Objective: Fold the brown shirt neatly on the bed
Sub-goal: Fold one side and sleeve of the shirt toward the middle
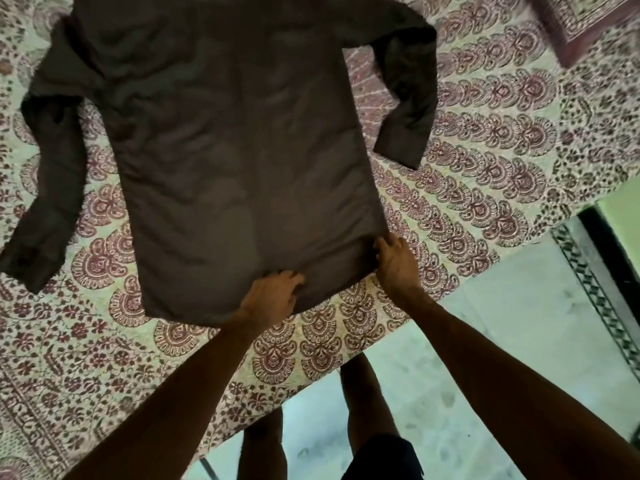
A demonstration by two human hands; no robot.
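The brown shirt lies flat on the bed, back side up, hem toward me. Its two long sleeves spread out to either side and bend down toward me. My left hand rests on the hem near its middle, fingers curled into the cloth. At the hem's right corner, my right hand pinches the fabric edge. Both forearms reach in from the bottom of the view.
The bed carries a cream sheet printed with maroon paisley shapes. A matching pillow lies at the far right corner. The bed's near edge runs diagonally; beyond it is pale floor, where my legs stand.
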